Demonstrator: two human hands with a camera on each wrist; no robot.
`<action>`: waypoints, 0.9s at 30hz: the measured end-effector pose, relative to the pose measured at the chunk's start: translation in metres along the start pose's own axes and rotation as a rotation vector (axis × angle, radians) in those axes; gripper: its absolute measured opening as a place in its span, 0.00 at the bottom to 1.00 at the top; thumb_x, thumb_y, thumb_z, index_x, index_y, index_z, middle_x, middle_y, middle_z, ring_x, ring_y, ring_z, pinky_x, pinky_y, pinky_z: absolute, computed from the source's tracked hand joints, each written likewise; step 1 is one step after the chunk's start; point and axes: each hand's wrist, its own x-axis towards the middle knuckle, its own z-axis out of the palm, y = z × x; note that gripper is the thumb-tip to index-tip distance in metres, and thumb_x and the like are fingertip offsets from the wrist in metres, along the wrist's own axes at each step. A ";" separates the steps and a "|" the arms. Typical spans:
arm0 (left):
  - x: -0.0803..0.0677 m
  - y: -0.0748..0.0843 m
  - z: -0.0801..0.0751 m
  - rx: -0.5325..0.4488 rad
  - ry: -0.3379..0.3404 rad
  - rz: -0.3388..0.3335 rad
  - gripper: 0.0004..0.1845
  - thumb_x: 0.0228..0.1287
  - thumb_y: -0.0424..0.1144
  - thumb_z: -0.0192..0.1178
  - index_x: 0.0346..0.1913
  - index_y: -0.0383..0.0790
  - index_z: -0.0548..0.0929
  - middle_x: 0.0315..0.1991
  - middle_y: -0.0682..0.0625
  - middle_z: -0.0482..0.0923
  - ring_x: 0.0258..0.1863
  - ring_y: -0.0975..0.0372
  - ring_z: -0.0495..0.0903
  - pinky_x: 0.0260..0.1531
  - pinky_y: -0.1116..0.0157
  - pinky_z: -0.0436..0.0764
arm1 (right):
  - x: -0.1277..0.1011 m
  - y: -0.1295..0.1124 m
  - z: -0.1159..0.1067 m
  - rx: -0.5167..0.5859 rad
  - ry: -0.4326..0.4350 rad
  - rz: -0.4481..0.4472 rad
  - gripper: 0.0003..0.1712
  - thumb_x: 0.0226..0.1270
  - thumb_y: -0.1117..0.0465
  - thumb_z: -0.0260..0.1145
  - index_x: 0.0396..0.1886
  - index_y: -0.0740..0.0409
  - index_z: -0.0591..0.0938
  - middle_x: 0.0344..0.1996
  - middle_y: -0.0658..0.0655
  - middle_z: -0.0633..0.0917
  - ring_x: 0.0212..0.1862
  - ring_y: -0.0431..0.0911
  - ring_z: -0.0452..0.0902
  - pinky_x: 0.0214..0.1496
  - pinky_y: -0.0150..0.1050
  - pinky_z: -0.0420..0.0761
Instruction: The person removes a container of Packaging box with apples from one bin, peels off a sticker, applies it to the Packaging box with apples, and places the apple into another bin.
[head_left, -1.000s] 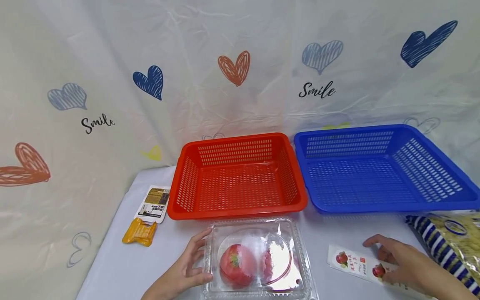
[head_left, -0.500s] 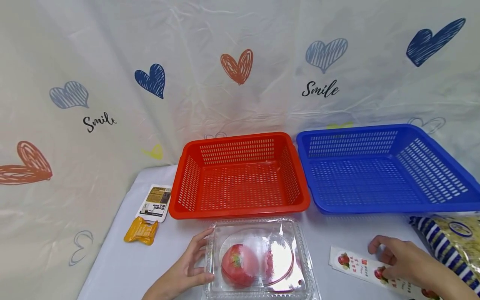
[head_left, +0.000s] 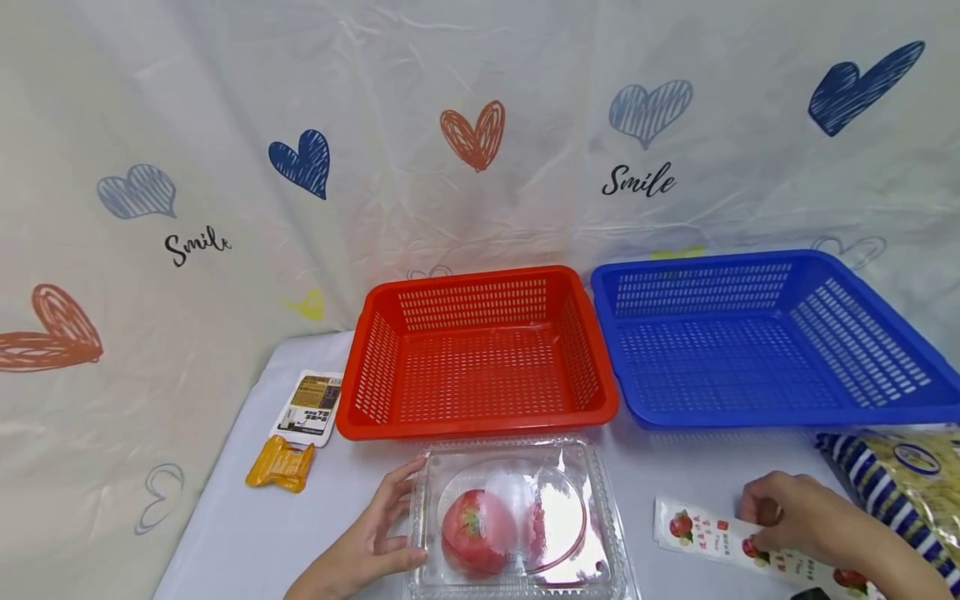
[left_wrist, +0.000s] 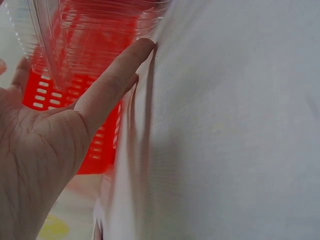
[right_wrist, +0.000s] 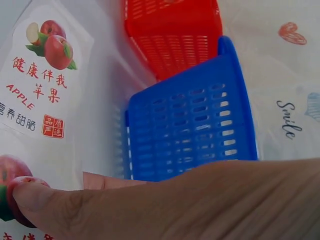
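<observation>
A clear plastic clamshell box (head_left: 525, 467) with red round fruit (head_left: 477, 533) inside sits at the front middle in the head view; glare hides part of its right half. My left hand (head_left: 378, 533) rests against the box's left side, fingers extended along it. In the left wrist view, the index finger of the left hand (left_wrist: 75, 115) reaches low beside the box (left_wrist: 100, 30). On the right, my right hand (head_left: 802, 517) pinches a white strip of apple stickers (head_left: 705, 529). Its thumb (right_wrist: 35, 197) lies on a printed apple in the right wrist view, with a finger behind the strip.
A red basket (head_left: 480, 425) stands behind the box, beside a blue basket (head_left: 780, 414). At right lies a striped bag of yellowish contents (head_left: 907, 475). An orange packet (head_left: 281, 464) and a white packet with a printed label (head_left: 307, 408) lie at left.
My right hand's fingers have drawn in closer to the thumb at the sticker strip, and the strip has shifted slightly. My left hand stays against the box.
</observation>
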 end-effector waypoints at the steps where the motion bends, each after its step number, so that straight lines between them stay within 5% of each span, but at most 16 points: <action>1: 0.000 0.000 0.000 0.002 -0.001 0.002 0.49 0.69 0.45 0.70 0.83 0.60 0.49 0.79 0.32 0.50 0.76 0.33 0.56 0.63 0.37 0.76 | -0.001 0.000 0.000 -0.009 0.008 -0.025 0.14 0.54 0.70 0.77 0.28 0.53 0.78 0.24 0.46 0.75 0.29 0.41 0.67 0.31 0.36 0.66; 15: 0.000 -0.001 0.001 -0.008 0.006 -0.005 0.49 0.69 0.46 0.69 0.83 0.61 0.49 0.78 0.34 0.52 0.76 0.37 0.59 0.64 0.39 0.77 | -0.013 -0.036 -0.017 0.027 0.047 -0.247 0.03 0.70 0.63 0.73 0.37 0.54 0.85 0.31 0.42 0.84 0.31 0.31 0.77 0.31 0.34 0.80; 27: 0.000 -0.002 0.001 0.001 -0.014 0.045 0.48 0.70 0.44 0.69 0.83 0.59 0.49 0.76 0.31 0.53 0.74 0.36 0.60 0.62 0.41 0.80 | -0.027 -0.099 -0.033 0.107 0.305 -0.336 0.07 0.69 0.62 0.75 0.45 0.55 0.88 0.34 0.46 0.86 0.35 0.36 0.79 0.35 0.33 0.85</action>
